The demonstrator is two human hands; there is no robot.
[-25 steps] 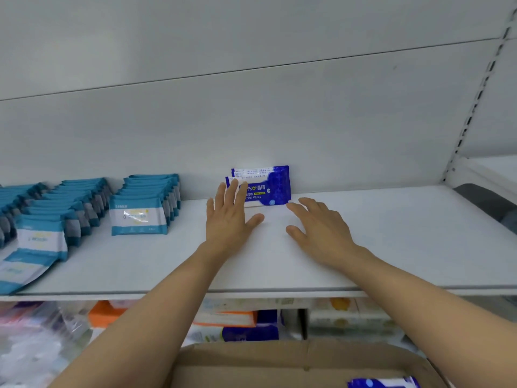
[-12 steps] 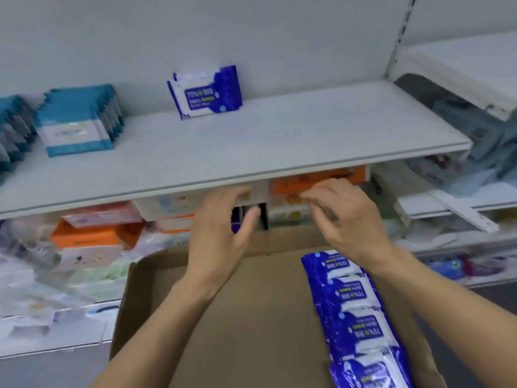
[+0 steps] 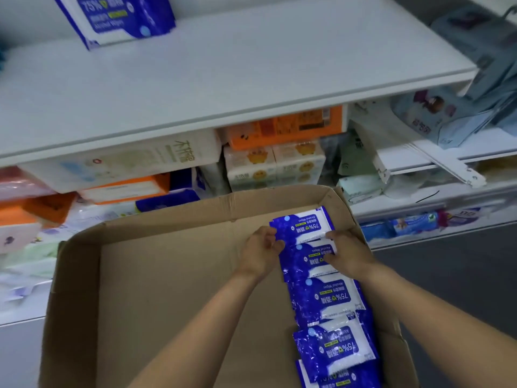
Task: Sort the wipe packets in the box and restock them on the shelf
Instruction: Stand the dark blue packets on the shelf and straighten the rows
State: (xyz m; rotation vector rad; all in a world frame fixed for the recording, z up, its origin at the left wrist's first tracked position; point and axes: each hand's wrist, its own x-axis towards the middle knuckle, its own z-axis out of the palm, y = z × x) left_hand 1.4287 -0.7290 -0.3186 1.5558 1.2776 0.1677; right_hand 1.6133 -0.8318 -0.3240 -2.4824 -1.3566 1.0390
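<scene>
Nearest the camera, forearms: two bare arms reach forward and down into an open cardboard box [image 3: 78, 275].
Box: brown cardboard, flaps up, its bare floor showing on the left half; it stands just in front of the store shelving.
Row of packets: blue-and-white wipe packets [image 3: 330, 301] marked "75%" and "Alcohol Wipes" lie overlapped in a line along the box's right wall, running from the near edge to the far corner.
Top packet [image 3: 303, 224]: the farthest one in the row, at the box's far right corner, print upside down to the camera, held at both short ends.
Left hand [image 3: 258, 252]: fingers curled, pinching the top packet's left edge.
Right hand [image 3: 348, 252]: fingers curled over the packet's right end, the palm lying on the next packet in the row.
Lower shelves: beyond the box, tissue packs in orange and white wrappers [image 3: 275, 163] are stacked tight under the white shelf.
White shelf [image 3: 251, 74]: a broad bare board above those stacks.
Shelved packet [image 3: 117, 18]: one matching blue wipe packet stands at the back left of the white shelf, leaning against the rear wall, partly cut off by the frame's top edge.
</scene>
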